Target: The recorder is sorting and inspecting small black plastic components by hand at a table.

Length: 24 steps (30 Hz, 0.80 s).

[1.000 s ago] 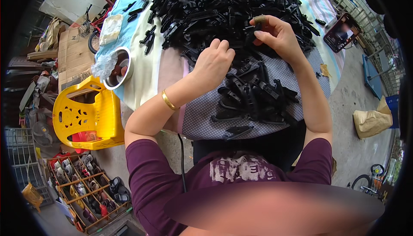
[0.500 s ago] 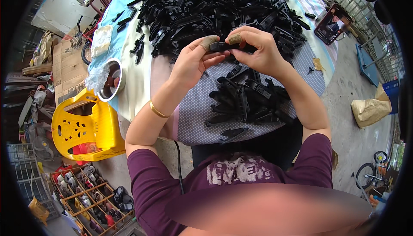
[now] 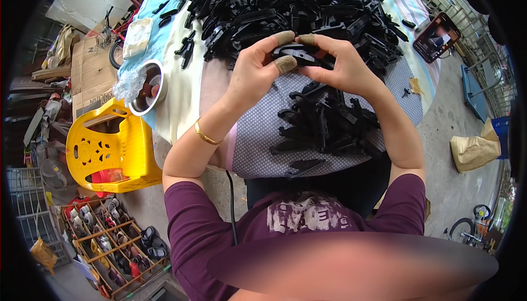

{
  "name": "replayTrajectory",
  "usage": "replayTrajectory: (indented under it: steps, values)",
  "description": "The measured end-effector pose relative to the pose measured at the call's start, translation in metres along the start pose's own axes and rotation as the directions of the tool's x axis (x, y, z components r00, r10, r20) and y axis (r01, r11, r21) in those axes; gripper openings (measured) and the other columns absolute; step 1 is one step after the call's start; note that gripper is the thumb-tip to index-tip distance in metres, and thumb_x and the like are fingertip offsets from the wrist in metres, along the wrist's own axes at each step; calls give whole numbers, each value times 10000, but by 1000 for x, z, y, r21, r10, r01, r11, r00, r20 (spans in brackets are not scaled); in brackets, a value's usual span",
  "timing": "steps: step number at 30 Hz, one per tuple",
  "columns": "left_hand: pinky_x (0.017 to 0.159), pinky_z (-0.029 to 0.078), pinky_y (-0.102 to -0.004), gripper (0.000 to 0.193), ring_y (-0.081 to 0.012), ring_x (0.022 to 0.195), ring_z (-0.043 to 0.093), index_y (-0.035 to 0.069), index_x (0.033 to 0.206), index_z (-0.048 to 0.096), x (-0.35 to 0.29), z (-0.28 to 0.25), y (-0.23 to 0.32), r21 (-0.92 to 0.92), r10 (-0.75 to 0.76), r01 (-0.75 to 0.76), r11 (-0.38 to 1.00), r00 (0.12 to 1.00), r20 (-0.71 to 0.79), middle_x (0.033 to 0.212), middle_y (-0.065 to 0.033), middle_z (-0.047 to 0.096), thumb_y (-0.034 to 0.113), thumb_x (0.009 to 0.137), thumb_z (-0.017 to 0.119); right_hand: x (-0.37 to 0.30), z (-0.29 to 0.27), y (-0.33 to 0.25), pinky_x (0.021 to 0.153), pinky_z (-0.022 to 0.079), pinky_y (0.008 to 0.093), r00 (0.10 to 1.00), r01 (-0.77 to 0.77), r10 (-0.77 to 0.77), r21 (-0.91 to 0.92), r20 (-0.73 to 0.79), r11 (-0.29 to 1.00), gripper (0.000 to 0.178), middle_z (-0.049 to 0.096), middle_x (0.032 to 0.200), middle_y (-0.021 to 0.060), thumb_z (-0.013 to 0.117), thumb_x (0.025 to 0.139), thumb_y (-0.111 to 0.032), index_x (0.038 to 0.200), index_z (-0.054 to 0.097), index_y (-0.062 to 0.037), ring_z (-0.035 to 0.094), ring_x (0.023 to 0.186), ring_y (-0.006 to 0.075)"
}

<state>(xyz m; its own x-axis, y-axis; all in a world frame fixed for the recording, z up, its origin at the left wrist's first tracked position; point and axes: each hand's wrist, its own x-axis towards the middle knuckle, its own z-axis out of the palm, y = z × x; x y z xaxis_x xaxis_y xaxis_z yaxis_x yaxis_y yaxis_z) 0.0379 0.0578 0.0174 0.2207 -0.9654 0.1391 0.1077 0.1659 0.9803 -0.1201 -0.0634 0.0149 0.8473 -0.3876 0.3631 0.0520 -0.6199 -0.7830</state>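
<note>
Both your hands were up in front of you in the head view, pinching one thing between them. Your left hand (image 3: pixel 253 70) had its thumb and pointing finger on the left end of a black piece (image 3: pixel 295 54). Your right hand (image 3: pixel 347 69) held the right end with its thumb and fingers. So the black piece was right between your two hands, lying sideways, and it had bright shiny spots on it. Tan covers (image 3: pixel 285 64) were on your left thumb and pointing finger, and one more was on a right finger.

Past your hands was a big heap of black pieces (image 3: pixel 285 4). Nearer to you than your hands, between your arms, a smaller heap (image 3: pixel 326 120) sat on a gray cloth with white dots (image 3: pixel 252 141). You had a gold bangle (image 3: pixel 204 134) on your left wrist. Well to the left of your left hand were a metal bowl (image 3: pixel 162 89) and a yellow chair (image 3: pixel 137 152). To the right of your right hand was a phone (image 3: pixel 436 38) with its screen lit.
</note>
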Motion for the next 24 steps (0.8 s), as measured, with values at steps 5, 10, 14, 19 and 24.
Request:
replayTrajectory:
  steps: [5, 10, 14, 19, 24]
  values:
    - [833, 484, -226, 391, -101, 943, 587, -41, 1204, 529, -1, -4, 3, 453, 114, -136, 881, 991, 75, 1062, -69, 632, -17, 825, 620, -2, -3, 0, 722, 475, 254, 999, -24, 25, -29, 34, 999, 448, 656, 897, 63, 725, 715, -187, 1103, 611, 7, 577, 762, 128]
    - [730, 511, -226, 391, -91, 791, 622, -2, 1163, 571, -2, -2, 2, 512, 325, -350, 785, 935, 140, 898, -101, 683, -16, 781, 653, -3, 1, -3, 703, 479, 233, 999, 28, -27, 59, -26, 998, 342, 659, 819, 42, 726, 721, -90, 1038, 649, 14, 583, 723, 100]
    - [770, 500, -223, 398, -84, 857, 598, -19, 1190, 545, -7, -1, -5, 417, 267, -291, 861, 957, 116, 973, -88, 661, 40, 813, 657, -2, -8, -2, 686, 488, 218, 998, -45, 39, 118, 52, 992, 315, 658, 803, 38, 735, 734, -100, 1024, 663, 0, 588, 713, 87]
    - [798, 486, -217, 415, -89, 924, 573, -37, 1211, 517, -11, 3, -14, 279, 16, -57, 959, 989, 146, 1051, -77, 622, 86, 839, 653, -10, -26, 13, 719, 489, 236, 959, -131, 58, 251, 278, 959, 437, 638, 897, 58, 712, 793, -246, 1134, 596, 4, 586, 796, 100]
    - [901, 438, -358, 599, -279, 1054, 560, -34, 1262, 426, -45, 12, -24, 540, 31, -155, 827, 972, 233, 1120, -196, 568, 200, 779, 691, -43, -28, 14, 982, 375, 403, 944, 46, 11, -166, 330, 985, 615, 538, 1215, 161, 576, 829, -489, 1200, 537, 0, 492, 1151, 302]
